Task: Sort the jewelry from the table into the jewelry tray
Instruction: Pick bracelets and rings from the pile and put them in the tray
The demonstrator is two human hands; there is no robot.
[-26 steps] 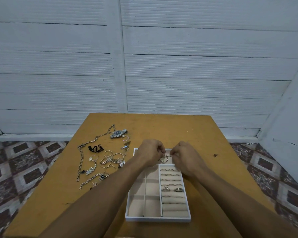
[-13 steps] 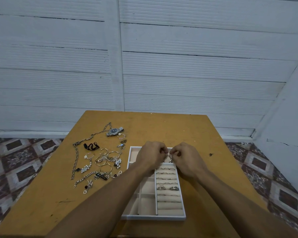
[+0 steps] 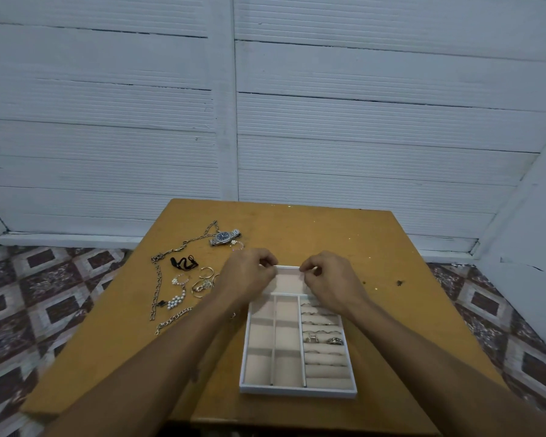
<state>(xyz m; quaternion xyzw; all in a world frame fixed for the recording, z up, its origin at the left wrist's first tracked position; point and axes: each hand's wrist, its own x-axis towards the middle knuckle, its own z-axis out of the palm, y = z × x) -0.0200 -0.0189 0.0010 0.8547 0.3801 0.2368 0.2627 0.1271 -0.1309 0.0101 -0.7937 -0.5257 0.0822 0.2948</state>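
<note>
Curled, your left hand [image 3: 249,275] and right hand [image 3: 328,280], but what they pinch, I cannot tell. Table [image 3: 344,234] carries loose jewelry [image 3: 183,285] at left, jewelry tray [image 3: 297,392] right of it. Go low into its far compartment [image 3: 289,280] before letting go.
</note>
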